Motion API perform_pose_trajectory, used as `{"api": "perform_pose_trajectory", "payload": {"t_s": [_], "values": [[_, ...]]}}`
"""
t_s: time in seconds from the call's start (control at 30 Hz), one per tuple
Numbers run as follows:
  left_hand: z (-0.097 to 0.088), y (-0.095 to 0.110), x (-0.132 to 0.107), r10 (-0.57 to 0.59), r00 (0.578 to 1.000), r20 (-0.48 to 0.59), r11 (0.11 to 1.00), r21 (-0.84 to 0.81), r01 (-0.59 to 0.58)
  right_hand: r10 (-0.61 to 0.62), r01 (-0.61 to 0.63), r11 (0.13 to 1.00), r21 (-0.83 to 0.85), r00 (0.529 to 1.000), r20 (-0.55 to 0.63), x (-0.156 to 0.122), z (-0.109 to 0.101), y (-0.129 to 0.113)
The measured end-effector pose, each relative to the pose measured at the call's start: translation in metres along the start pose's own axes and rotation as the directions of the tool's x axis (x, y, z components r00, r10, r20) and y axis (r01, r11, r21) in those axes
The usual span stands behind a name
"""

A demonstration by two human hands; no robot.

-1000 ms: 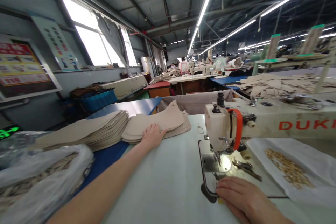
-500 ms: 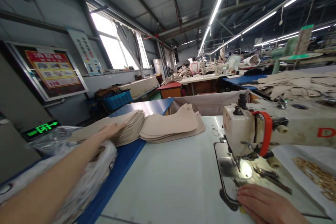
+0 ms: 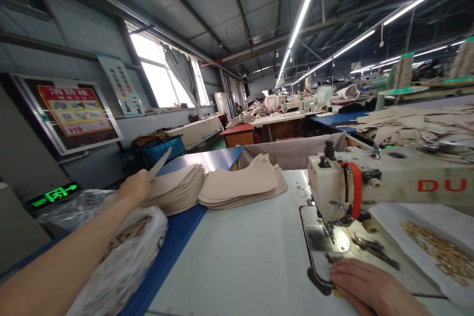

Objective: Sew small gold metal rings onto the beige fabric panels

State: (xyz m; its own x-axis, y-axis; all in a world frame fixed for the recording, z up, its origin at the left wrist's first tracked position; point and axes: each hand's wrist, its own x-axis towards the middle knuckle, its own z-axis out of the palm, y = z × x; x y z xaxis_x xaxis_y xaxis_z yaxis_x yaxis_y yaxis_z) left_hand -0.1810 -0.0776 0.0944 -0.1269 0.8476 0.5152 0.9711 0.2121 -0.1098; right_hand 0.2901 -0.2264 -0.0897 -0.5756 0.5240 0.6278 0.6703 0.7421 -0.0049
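Observation:
My left hand [image 3: 135, 186] is closed on a flat beige fabric piece [image 3: 160, 164], tilted up above the left end of a neat stack of such pieces [image 3: 181, 188]. Beside that stack, a second pile of beige pieces [image 3: 240, 185] with a curved outline lies on the white table. My right hand [image 3: 365, 284] lies palm down by the metal bed plate of the sewing machine [image 3: 329, 187], fingers extended side by side; its thumb is hidden. A small yellowish spot shows under its fingers. The needle area is lit, just beyond the fingertips.
Right of the needle lie thread snips [image 3: 377, 252] and a white tray [image 3: 385, 217] of small gold-coloured metal parts. A clear plastic bag [image 3: 137, 256] of pieces sits under my left forearm, on the blue surface [image 3: 181, 237]. More beige pieces [image 3: 414, 121] are heaped behind the machine.
My left hand has drawn back leftward from the stack top and now holds one beige piece, raised. My right hand stays by the machine bed. The view has shifted slightly.

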Motion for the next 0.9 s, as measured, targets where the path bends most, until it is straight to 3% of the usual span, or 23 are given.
{"api": "perform_pose_trajectory", "payload": {"t_s": [0.07, 0.13, 0.23, 0.3, 0.37, 0.4, 0.47, 0.53, 0.57, 0.63, 0.7, 0.77, 0.83, 0.9], "values": [[-0.026, 0.005, -0.001, -0.052, 0.995, -0.083, 0.996, 0.066, 0.058, -0.007, 0.007, 1.000, 0.016, 1.000, -0.011, -0.002, 0.002, 0.001], [-0.048, 0.018, -0.007, -0.013, 0.989, -0.145, 0.994, 0.104, 0.028, -0.012, 0.012, 1.000, 0.022, 1.000, -0.022, -0.004, 0.004, 0.002], [-0.067, 0.054, -0.033, 0.161, 0.977, -0.139, 0.981, 0.132, -0.143, 0.004, -0.004, 1.000, 0.010, 1.000, -0.011, -0.007, 0.007, 0.002], [-0.068, 0.087, -0.068, 0.313, 0.946, -0.078, 0.946, 0.109, -0.304, 0.001, -0.001, 1.000, -0.011, 1.000, 0.001, -0.009, 0.008, 0.001], [-0.058, 0.125, -0.114, 0.490, 0.871, 0.004, 0.871, 0.020, -0.490, -0.017, 0.017, 0.999, -0.036, 1.000, -0.008, -0.010, 0.008, 0.002], [-0.050, 0.145, -0.138, 0.604, 0.795, 0.053, 0.797, -0.061, -0.601, -0.024, 0.023, 0.999, -0.050, 1.000, -0.020, -0.011, 0.008, 0.003], [-0.028, 0.183, -0.185, 0.739, 0.668, 0.089, 0.671, -0.187, -0.717, -0.032, 0.028, 0.997, -0.078, 0.998, -0.049, -0.012, 0.008, 0.003], [-0.004, 0.216, -0.223, 0.816, 0.573, 0.075, 0.568, -0.287, -0.771, -0.023, 0.017, 0.996, -0.084, 0.998, -0.066, -0.013, 0.006, 0.001], [0.007, 0.230, -0.237, 0.840, 0.540, 0.050, 0.524, -0.333, -0.784, 0.003, -0.008, 0.997, -0.070, 0.998, -0.065, -0.013, 0.005, -0.002], [0.025, 0.253, -0.256, 0.846, 0.533, 0.013, 0.485, -0.433, -0.760, 0.095, -0.096, 0.995, -0.007, 0.995, -0.041, -0.011, 0.004, -0.009], [0.035, 0.265, -0.266, 0.827, 0.562, 0.000, 0.480, -0.518, -0.708, 0.186, -0.186, 0.980, 0.074, 0.982, 0.008, -0.008, 0.005, -0.017], [0.037, 0.265, -0.268, 0.806, 0.591, -0.004, 0.481, -0.577, -0.660, 0.205, -0.211, 0.969, 0.131, 0.977, 0.058, -0.004, 0.008, -0.021], [0.033, 0.247, -0.264, 0.815, 0.578, -0.042, 0.428, -0.628, -0.649, 0.149, -0.161, 0.979, 0.128, 0.984, 0.100, -0.001, 0.015, -0.020], [0.025, 0.209, -0.251, 0.814, 0.569, -0.112, 0.360, -0.672, -0.647, 0.074, -0.083, 0.994, 0.068, 0.989, 0.129, 0.000, 0.023, -0.017]]}}
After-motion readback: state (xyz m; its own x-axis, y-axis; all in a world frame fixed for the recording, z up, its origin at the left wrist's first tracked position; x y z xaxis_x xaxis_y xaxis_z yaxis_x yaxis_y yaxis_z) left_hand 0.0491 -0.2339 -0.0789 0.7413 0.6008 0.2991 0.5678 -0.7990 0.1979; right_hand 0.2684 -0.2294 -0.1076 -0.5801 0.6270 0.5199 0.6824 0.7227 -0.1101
